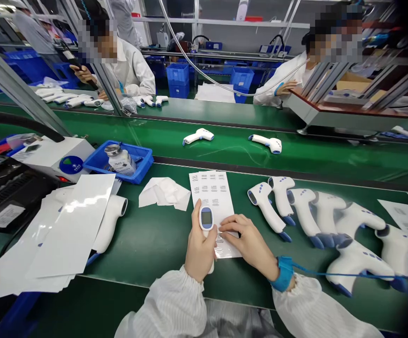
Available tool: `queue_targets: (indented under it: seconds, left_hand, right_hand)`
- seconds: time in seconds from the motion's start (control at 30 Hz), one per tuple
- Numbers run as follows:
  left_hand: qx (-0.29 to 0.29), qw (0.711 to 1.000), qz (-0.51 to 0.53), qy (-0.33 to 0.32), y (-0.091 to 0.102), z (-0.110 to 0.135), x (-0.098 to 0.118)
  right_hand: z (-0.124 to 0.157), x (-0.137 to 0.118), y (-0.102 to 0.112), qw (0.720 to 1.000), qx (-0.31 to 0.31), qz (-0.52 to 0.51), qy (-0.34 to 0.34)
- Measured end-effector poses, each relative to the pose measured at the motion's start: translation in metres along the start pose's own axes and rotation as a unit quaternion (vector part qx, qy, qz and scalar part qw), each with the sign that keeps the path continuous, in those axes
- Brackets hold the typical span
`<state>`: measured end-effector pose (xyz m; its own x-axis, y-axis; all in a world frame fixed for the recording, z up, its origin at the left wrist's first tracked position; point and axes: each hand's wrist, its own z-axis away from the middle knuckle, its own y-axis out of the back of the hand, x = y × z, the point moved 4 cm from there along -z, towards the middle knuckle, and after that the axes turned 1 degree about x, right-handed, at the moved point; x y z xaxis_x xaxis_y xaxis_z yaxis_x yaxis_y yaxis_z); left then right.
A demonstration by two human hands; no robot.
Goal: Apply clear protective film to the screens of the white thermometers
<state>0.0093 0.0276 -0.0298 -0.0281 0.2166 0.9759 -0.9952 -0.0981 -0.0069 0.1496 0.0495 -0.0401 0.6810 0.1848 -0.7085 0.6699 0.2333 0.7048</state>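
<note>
My left hand grips a white infrared thermometer with a blue-rimmed display, its handle running down through my palm. My right hand lies flat, fingertips on a white sheet of printed labels and close to the thermometer. A blue wrist strap circles my right wrist, with its cord running off to the right. Several white thermometers with blue tips lie in a loose group to the right of my right hand.
To the left lie a stack of white sheets, crumpled white wipes, a blue tray holding a metal-capped bottle, and a white machine. Beyond, a green conveyor belt carries two thermometers. Co-workers in white sit across it, near blue crates.
</note>
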Motion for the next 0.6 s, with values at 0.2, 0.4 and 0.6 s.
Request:
queue_targets:
  seconds: [0.2, 0.4, 0.6]
  left_hand:
    - [0.009, 0.995, -0.056, 0.077, -0.0004, -0.0002, 0.0012]
    - [-0.02, 0.991, -0.096, 0.096, 0.0023, -0.0008, 0.0039]
    - [-0.022, 0.994, -0.063, 0.09, 0.003, -0.0022, 0.0004]
  right_hand:
    - [0.0019, -0.0003, -0.0023, 0.999, 0.031, -0.015, 0.014]
    - [0.0031, -0.0002, -0.0017, 0.999, 0.034, -0.008, 0.024]
    - [-0.0004, -0.0008, 0.0008, 1.0, 0.026, 0.006, 0.006]
